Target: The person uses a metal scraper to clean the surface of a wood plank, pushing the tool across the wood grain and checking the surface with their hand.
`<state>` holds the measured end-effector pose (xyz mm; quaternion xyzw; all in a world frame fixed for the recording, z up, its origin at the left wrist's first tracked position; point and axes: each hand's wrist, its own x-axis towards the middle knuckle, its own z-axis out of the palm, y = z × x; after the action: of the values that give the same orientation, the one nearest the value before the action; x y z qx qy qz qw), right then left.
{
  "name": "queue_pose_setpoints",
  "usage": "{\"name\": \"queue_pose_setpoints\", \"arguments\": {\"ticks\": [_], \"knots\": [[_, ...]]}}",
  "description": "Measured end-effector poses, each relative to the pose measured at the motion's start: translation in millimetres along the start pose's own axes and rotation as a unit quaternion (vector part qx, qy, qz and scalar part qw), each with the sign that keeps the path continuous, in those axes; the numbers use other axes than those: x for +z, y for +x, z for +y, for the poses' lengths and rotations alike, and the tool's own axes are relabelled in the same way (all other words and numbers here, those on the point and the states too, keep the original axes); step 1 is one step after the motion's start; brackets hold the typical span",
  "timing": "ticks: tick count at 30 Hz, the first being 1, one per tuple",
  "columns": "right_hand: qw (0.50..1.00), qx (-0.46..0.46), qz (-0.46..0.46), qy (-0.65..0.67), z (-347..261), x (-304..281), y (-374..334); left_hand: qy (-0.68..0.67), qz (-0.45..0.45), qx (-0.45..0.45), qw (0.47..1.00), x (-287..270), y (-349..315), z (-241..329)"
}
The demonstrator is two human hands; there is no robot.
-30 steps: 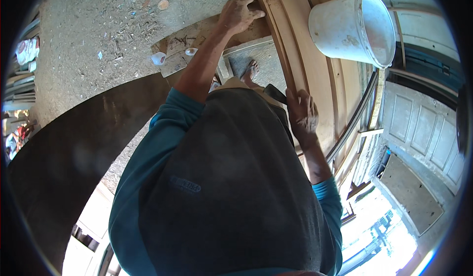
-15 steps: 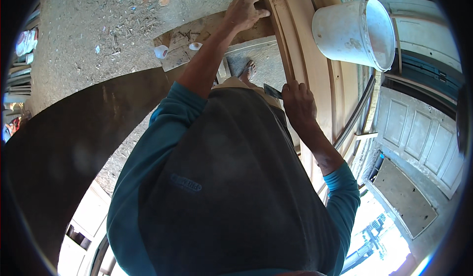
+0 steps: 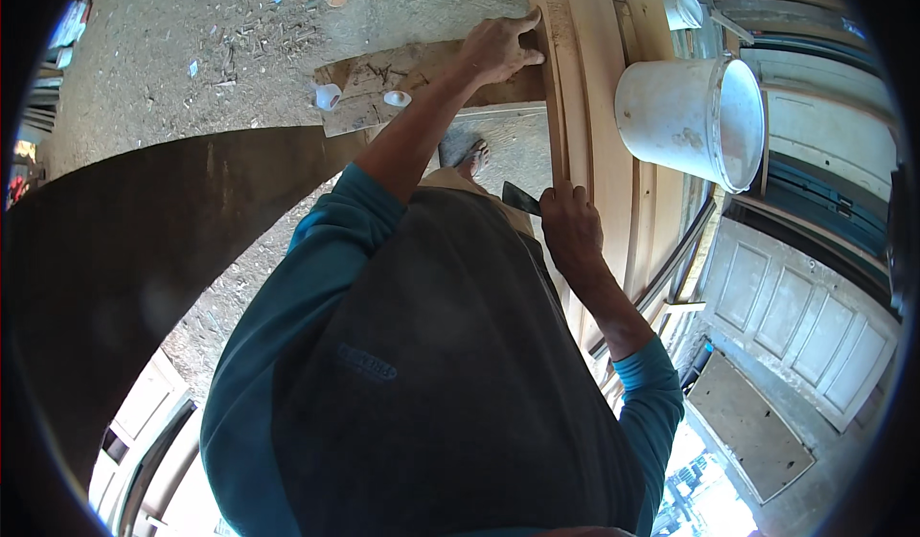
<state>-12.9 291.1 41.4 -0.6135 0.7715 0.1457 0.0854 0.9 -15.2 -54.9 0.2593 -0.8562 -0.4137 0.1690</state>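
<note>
My left hand (image 3: 500, 48) rests at the near edge of a long wooden plank (image 3: 599, 87), thumb and a finger stretched apart against the wood, holding nothing. Lower along the same edge, my right hand (image 3: 572, 230) is closed around a putty knife (image 3: 520, 199). Its dark, flat blade sticks out to the left, away from the plank, and its handle is hidden in my fingers. A narrow strip of wood (image 3: 565, 106) with a rough top runs along the plank's edge beside both hands.
A white bucket (image 3: 666, 120) lies tilted on the planks to the right, with a smaller white pail (image 3: 682, 10) beyond it. A brown board (image 3: 426, 63) carrying small white cups (image 3: 398, 99) stands left. A large curved dark panel (image 3: 144, 221) spans the left side. Panelled doors (image 3: 795, 317) lean right.
The view has shifted, so the bucket and doors sit differently in it. My left hand stays at the plank's edge, and my right hand still grips the putty knife, its blade tilted slightly more downward.
</note>
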Motion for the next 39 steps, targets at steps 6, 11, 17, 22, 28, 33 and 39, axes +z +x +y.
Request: {"name": "queue_pose_setpoints", "arguments": {"ticks": [6, 11, 17, 22, 28, 33, 39], "knots": [[0.999, -0.001, -0.003, 0.036, 2.6, 1.9, -0.7, -0.012, -0.003, -0.010, 1.000, 1.3, 0.0, -0.6], [0.998, -0.004, 0.015, 0.060, 2.1, -1.7, -1.7, -0.007, 0.017, 0.005, 1.000, 4.7, 0.0, -4.1], [0.999, -0.002, -0.042, -0.026, 1.4, -5.2, 8.2, -0.018, 0.000, -0.014, 1.000, 1.0, 0.2, -1.0], [0.995, -0.010, -0.085, -0.055, 2.0, -6.2, 15.7, -0.020, -0.026, -0.030, 0.999, -9.6, -1.8, 8.7], [0.995, -0.003, -0.095, -0.006, 3.2, -12.0, 15.7, -0.025, -0.067, -0.081, 0.994, -15.6, -2.1, 18.3], [0.994, 0.016, -0.100, 0.031, 3.1, -11.7, 15.7, -0.025, -0.077, -0.089, 0.993, -20.5, -3.1, 21.4], [0.992, 0.022, -0.107, 0.054, 3.1, -17.5, 16.7, -0.017, -0.042, -0.069, 0.997, -13.1, -4.0, 15.4]]}}
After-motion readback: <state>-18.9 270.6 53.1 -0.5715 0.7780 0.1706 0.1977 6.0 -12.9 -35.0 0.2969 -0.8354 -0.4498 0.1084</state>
